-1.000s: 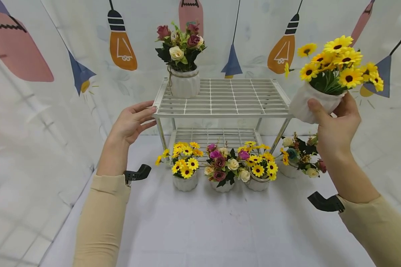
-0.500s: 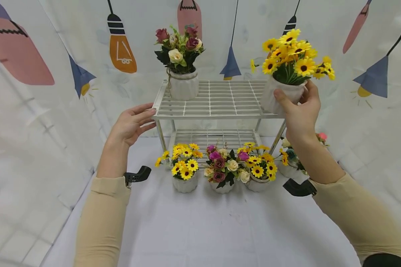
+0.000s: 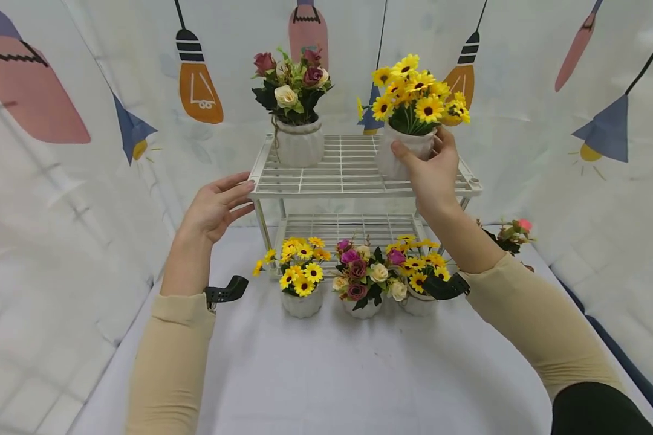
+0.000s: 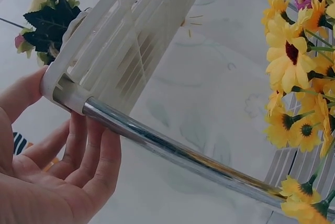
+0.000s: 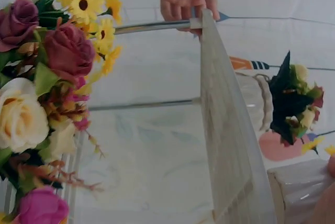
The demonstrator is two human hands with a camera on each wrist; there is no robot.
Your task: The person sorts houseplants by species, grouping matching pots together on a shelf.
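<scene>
My right hand [image 3: 438,172] grips a white ribbed pot of yellow artificial sunflowers [image 3: 408,145] upright at the top tier of a white wire shelf rack [image 3: 348,163]. In the right wrist view the pot [image 5: 298,190] stands at the tier's surface; whether its base touches cannot be told. My left hand [image 3: 217,205] holds the rack's front left corner. The left wrist view has its thumb on the corner edge and the other fingers behind the chrome leg [image 4: 178,150]. A pot of dusky red and cream roses [image 3: 299,142] stands on the left of the top tier.
Before the lower tier stand pots of sunflowers [image 3: 302,302], mixed roses [image 3: 361,308] and more sunflowers [image 3: 419,305]. Another flower pot [image 3: 508,235] at the right is mostly behind my right arm. A white cloth [image 3: 359,374] covers the table. A printed curtain [image 3: 522,151] hangs behind.
My right hand has carried the sunflower pot leftward from beyond the rack's right end to over the top tier, right of the rose pot. My left hand has stayed at the corner.
</scene>
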